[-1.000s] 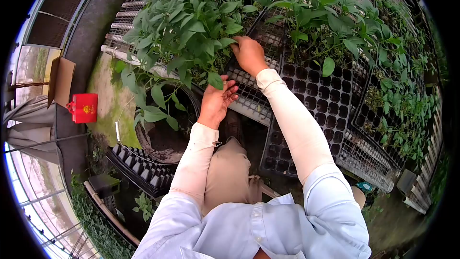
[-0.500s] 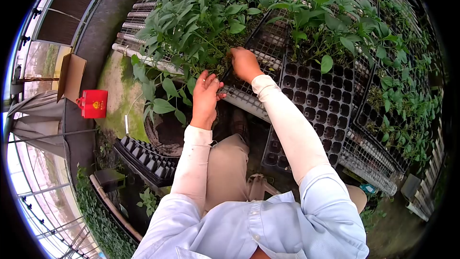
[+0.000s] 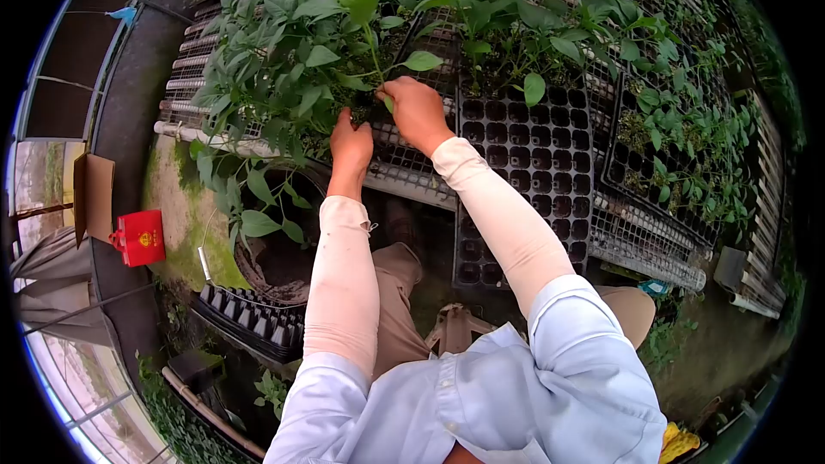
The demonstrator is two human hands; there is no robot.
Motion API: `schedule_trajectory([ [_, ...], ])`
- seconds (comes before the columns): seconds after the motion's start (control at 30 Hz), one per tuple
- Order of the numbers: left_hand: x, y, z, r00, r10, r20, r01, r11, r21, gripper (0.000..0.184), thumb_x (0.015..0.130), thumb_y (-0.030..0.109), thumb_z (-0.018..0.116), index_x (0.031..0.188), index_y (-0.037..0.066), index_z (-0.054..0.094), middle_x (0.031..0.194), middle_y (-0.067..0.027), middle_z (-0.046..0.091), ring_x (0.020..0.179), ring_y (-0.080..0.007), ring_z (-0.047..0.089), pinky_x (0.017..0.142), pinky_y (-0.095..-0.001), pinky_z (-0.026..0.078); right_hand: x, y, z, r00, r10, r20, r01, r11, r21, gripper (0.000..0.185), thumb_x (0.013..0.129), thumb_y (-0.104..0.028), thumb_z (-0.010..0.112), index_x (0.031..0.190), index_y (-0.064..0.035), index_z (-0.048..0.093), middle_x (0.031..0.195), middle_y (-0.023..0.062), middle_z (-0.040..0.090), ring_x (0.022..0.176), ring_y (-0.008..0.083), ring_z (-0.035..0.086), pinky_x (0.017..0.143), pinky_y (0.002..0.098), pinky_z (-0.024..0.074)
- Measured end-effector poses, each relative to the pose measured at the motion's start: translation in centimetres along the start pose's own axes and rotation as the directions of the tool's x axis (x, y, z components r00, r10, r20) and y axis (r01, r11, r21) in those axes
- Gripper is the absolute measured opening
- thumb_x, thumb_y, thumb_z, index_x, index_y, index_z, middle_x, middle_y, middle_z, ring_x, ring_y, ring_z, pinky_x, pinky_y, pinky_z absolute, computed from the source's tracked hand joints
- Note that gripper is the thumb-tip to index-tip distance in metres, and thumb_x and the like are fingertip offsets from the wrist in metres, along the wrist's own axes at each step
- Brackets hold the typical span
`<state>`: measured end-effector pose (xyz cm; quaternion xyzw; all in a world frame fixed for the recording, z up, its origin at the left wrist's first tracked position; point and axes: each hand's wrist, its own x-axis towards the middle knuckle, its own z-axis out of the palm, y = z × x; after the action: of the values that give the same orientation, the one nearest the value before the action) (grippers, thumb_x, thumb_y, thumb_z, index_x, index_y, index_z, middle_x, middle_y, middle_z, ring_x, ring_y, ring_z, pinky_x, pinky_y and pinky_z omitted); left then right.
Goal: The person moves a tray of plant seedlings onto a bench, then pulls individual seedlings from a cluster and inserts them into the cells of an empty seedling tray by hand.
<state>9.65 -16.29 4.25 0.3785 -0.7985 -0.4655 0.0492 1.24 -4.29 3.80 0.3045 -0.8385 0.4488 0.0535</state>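
Observation:
My right hand is closed, thumb and fingers pinching the lower stem of a green seedling. Broad leaves spread from the upper stem. Just to the left and a little lower, my left hand is among the leaves at the tray's near edge, fingers bent together; whatever its fingertips hold is hidden. Around both hands stands a dense group of leafy seedlings. Right of my right hand lies a black cell tray, its near cells without plants and seedlings at its far end.
A mesh bench carries the trays, with more seedlings at right. Below left are a round dark tub and stacked black trays. A red box and an opened cardboard box stand at far left.
My right hand now pinches an upright seedling, which was not in its fingers before. My left hand has turned from palm-up with spread fingers to bent fingers among the leaves. The view has shifted.

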Motion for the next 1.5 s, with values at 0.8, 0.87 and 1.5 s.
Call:
schedule_trajectory([
  [0.8, -6.9, 8.4, 6.2, 0.853, 0.487, 0.186, -0.48, 0.873, -0.086, 0.02, 0.091, 0.02, 0.064, 0.1, 0.004, 0.072, 0.074, -0.0171, 0.065, 0.066, -0.0307, 0.063, 0.065, -0.0381, 0.048, -4.4, 12.2, -12.9, 0.919, 0.39, -0.057, -0.362, 0.776, -0.517, 0.015, 0.081, -0.008, 0.058, 0.09, -0.0096, 0.07, 0.087, 0.0172, 0.069, 0.087, 0.0394, 0.066, 0.072, 0.0478, 0.0536],
  [0.87, -7.3, 8.6, 7.3, 0.809, 0.546, 0.217, -0.55, 0.834, -0.049, 0.018, 0.089, 0.018, 0.066, 0.097, 0.003, 0.072, 0.084, -0.0178, 0.067, 0.075, -0.0351, 0.064, 0.069, -0.0421, 0.049, -4.5, 11.1, -13.9, 0.905, 0.422, -0.06, -0.403, 0.8, -0.444, 0.017, 0.083, -0.009, 0.059, 0.095, -0.0084, 0.07, 0.094, 0.0166, 0.069, 0.09, 0.037, 0.066, 0.078, 0.0458, 0.0534],
  [1.5, -9.5, 9.1, 4.5, 0.706, 0.652, 0.278, -0.689, 0.722, 0.056, 0.028, 0.086, 0.015, 0.069, 0.11, 0.002, 0.067, 0.102, -0.0149, 0.067, 0.086, -0.0296, 0.066, 0.076, -0.0364, 0.052, -6.8, 12.6, -19.6, 0.939, 0.208, -0.273, -0.263, 0.948, -0.181, 0.015, 0.09, -0.018, 0.066, 0.098, -0.0065, 0.071, 0.092, 0.0159, 0.066, 0.083, 0.0373, 0.065, 0.07, 0.0436, 0.05],
])
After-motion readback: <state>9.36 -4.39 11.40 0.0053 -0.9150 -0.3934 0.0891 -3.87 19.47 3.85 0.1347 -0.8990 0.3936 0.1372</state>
